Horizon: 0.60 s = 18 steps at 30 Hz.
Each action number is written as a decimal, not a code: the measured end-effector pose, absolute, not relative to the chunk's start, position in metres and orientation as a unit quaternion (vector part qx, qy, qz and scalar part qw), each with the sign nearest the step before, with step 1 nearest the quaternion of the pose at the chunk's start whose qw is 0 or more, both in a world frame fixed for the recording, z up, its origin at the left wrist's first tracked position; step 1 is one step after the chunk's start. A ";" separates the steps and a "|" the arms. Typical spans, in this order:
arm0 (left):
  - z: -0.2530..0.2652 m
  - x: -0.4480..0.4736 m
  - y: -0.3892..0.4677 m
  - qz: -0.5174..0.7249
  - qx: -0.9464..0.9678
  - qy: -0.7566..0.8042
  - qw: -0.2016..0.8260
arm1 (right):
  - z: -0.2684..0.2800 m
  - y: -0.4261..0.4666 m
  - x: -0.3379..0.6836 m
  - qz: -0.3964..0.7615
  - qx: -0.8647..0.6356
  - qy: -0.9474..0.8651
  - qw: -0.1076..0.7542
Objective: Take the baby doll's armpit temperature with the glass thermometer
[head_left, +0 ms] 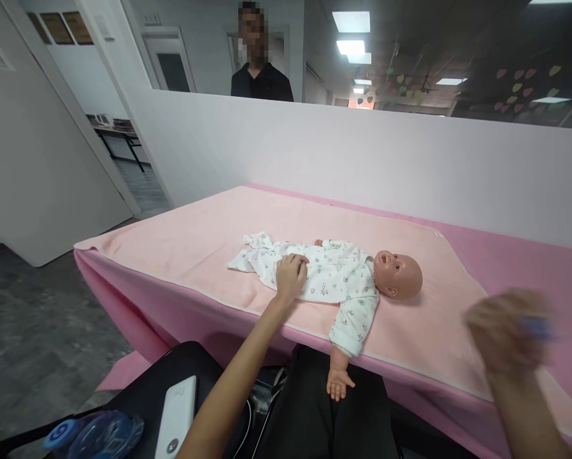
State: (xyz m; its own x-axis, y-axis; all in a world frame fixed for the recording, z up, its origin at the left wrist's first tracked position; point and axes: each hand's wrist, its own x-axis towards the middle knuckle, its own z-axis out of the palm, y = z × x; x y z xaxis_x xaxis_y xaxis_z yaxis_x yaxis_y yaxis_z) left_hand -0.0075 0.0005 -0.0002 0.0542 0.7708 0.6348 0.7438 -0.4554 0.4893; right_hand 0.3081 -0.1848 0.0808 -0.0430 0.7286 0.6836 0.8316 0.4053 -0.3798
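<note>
A bald baby doll (397, 275) in a white patterned outfit (336, 271) lies on its back on a pale pink blanket (190, 239), head to the right. One of its arms hangs over the near table edge, palm up. My left hand (292, 275) rests on the lower front of the outfit, its fingers lightly bent and lying on the cloth. Off to the right of the doll's head, my right hand (503, 328) is raised and smeared by motion. It looks closed round a small blue thing (537, 327), too blurred to name.
A chair beside my legs holds a white power bank (177, 414) and a blue-capped bottle (99, 437). Behind the table stands a low white wall (362, 153) with glass above, where a person (261, 80) in black shows. To the left is a door (42, 140).
</note>
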 end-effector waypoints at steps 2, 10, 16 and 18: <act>0.000 -0.008 0.000 0.449 0.727 0.519 0.016 | 0.056 -0.178 0.293 -0.051 -0.533 -0.741 0.405; -0.001 -0.008 0.002 0.453 0.724 0.520 0.019 | -0.004 -0.158 0.297 -0.077 -0.554 -0.773 0.298; -0.001 -0.009 0.002 0.453 0.723 0.521 0.017 | -0.027 -0.158 0.308 -0.079 -0.546 -0.800 0.236; 0.000 -0.008 0.001 0.450 0.723 0.524 0.019 | -0.026 -0.163 0.306 -0.060 -0.551 -0.806 0.208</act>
